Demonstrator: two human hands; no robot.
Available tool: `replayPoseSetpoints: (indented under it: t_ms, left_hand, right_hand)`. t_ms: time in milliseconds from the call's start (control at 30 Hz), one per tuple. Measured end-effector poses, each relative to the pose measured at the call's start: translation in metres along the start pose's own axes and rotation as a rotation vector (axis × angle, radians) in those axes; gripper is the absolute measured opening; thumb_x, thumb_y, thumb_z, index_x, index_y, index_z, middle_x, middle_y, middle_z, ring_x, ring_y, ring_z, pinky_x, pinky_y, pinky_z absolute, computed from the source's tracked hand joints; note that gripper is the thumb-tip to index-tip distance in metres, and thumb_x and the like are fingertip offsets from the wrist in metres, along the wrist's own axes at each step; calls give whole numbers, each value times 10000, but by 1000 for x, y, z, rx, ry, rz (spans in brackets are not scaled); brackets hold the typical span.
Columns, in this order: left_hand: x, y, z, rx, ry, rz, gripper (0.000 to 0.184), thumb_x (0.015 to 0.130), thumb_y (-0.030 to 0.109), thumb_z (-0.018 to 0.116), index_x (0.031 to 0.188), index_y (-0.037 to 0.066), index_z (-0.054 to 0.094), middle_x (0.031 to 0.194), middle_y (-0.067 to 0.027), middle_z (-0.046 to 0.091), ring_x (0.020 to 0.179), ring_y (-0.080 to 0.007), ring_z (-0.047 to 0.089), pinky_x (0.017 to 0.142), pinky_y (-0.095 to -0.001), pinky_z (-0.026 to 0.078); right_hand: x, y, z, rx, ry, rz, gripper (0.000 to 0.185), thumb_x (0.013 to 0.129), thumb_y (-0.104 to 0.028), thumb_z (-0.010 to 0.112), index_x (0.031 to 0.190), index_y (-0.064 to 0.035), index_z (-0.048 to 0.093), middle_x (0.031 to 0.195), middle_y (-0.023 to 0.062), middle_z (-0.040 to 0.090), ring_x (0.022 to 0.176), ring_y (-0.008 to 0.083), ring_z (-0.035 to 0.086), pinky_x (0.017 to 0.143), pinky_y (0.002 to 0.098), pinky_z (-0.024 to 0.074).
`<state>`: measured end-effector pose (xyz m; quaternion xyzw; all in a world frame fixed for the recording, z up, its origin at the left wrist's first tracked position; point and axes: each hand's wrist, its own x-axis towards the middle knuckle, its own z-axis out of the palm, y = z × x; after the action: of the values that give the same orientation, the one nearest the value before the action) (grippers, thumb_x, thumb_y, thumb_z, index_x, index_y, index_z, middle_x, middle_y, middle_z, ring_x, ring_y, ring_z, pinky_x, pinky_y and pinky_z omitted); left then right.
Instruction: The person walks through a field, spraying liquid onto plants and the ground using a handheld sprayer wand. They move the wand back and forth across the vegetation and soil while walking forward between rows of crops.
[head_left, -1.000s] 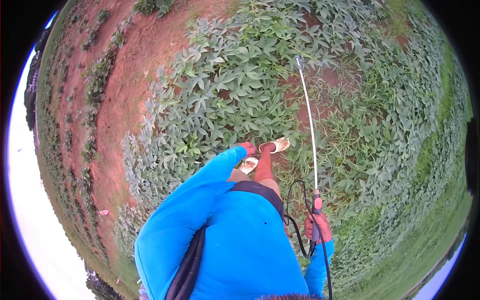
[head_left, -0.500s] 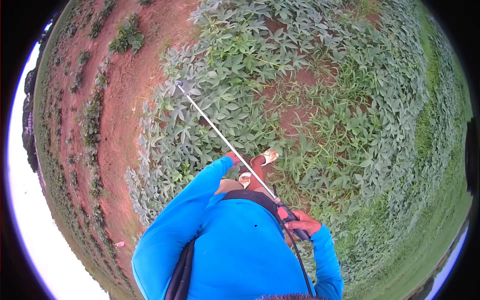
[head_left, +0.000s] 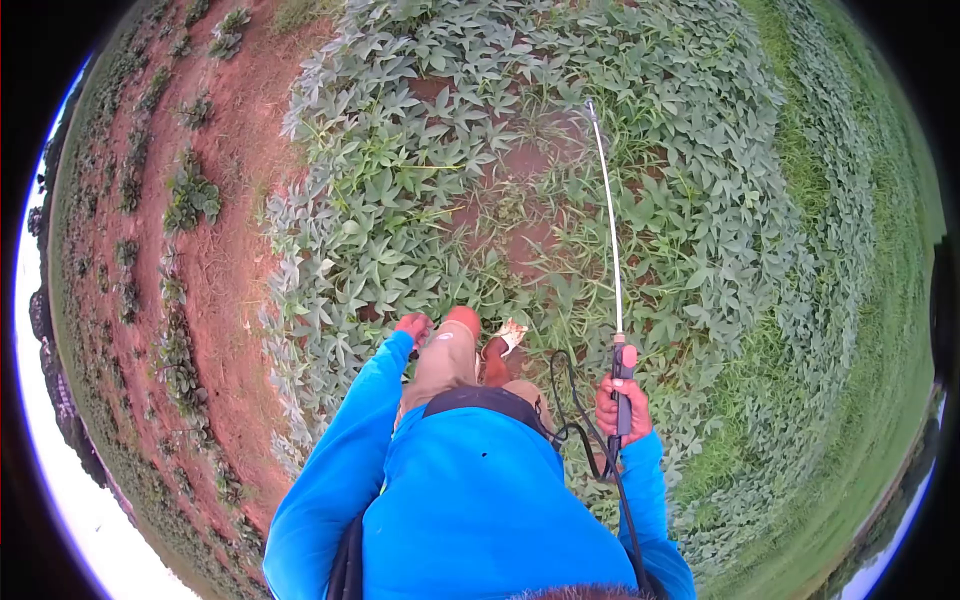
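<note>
My right hand is wrapped round the dark handle of a spray wand, below its pink part. The long white tube points away from me, and its tip is over the leaves near the top. A black hose hangs from the handle and loops beside my waist. My left hand is beside my raised knee, above the leaves; its fingers look small and their grip is unclear.
Dense leafy plants surround my legs, with grass and bare soil among them. One foot in a pale shoe shows ahead. Reddish soil with rows of low plants lies to the left.
The wand first swung left across my body, then back to the right, where it now points forward. My left hand has moved left, and one knee has come up as the ground shifted.
</note>
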<state>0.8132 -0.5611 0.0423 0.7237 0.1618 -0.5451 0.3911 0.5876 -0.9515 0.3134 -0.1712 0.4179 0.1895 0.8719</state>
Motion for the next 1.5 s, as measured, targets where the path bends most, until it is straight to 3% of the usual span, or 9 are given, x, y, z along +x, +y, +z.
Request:
replayPoseSetpoints:
  t_ms: [67, 200, 267, 300, 333, 433, 933, 1333, 1500]
  left_hand:
    - [6, 6, -1, 4, 10, 3, 366, 830, 359, 457, 948, 42, 598, 721, -56, 571, 567, -157, 545, 486, -289, 449]
    - [47, -1, -7, 352, 267, 294, 427, 797, 365, 434, 917, -1, 618, 927, -178, 631, 880, -284, 577, 818, -356, 423]
    - [63, 6, -13, 413, 219, 225, 489, 787, 409, 488, 1103, 52, 598, 1033, -203, 620, 986, -287, 588, 890, -347, 419]
    - [68, 9, -13, 387, 189, 279, 453, 787, 405, 490, 1042, 58, 627, 917, -169, 650, 818, -265, 622, 742, -374, 485]
    - [64, 24, -12, 385, 189, 280, 453, 787, 405, 490, 1042, 58, 627, 917, -169, 650, 818, -265, 622, 742, -374, 485]
    - [70, 65, -8, 112, 6, -21, 319, 783, 336, 492, 916, 83, 633, 687, -64, 594, 490, -149, 521, 402, -307, 418]
    - [172, 287, -62, -205, -110, 163, 289, 793, 295, 506, 930, 55, 593, 681, -59, 556, 476, -147, 503, 389, -287, 387]
    - [168, 327, -84, -125, -35, -43, 280, 792, 266, 480, 931, 41, 571, 680, -77, 542, 474, -175, 486, 382, -305, 360]
    - [176, 330, -79, -78, -58, -29, 275, 782, 266, 492, 925, 47, 578, 668, -76, 536, 474, -170, 484, 382, -300, 358]
  right_hand:
    - [4, -5, -5, 145, -4, -78, 202, 811, -281, 554, 788, -125, 428, 568, -10, 365, 405, 81, 328, 340, 220, 291]
    - [13, -21, 11, 124, 150, -207, 199, 803, -288, 557, 778, -141, 425, 562, -13, 360, 407, 85, 337, 344, 227, 284]
    - [21, -34, 17, 134, 136, -207, 195, 803, -286, 556, 775, -146, 423, 562, -15, 357, 405, 85, 333, 346, 231, 281]
    - [26, -41, 21, 126, 130, -197, 197, 804, -287, 555, 776, -145, 421, 563, -15, 358, 405, 84, 332, 347, 230, 283]
    - [32, -49, 26, 117, 124, -186, 199, 805, -289, 553, 777, -144, 420, 563, -15, 359, 406, 83, 331, 347, 229, 285]
    - [55, -81, 48, 130, 9, -129, 202, 811, -286, 547, 789, -133, 418, 556, -17, 353, 398, 76, 323, 336, 225, 277]
    - [159, -253, 178, 107, -312, 196, 243, 812, -293, 535, 827, -88, 406, 544, -14, 303, 366, 75, 264, 313, 224, 265]
    - [163, -332, 198, 125, -29, -133, 229, 821, -319, 533, 777, -114, 441, 552, -15, 360, 382, 81, 308, 313, 228, 285]
    - [183, -345, 201, -13, 338, -347, 219, 835, -314, 540, 769, -129, 443, 551, -19, 374, 375, 79, 325, 299, 229, 275]
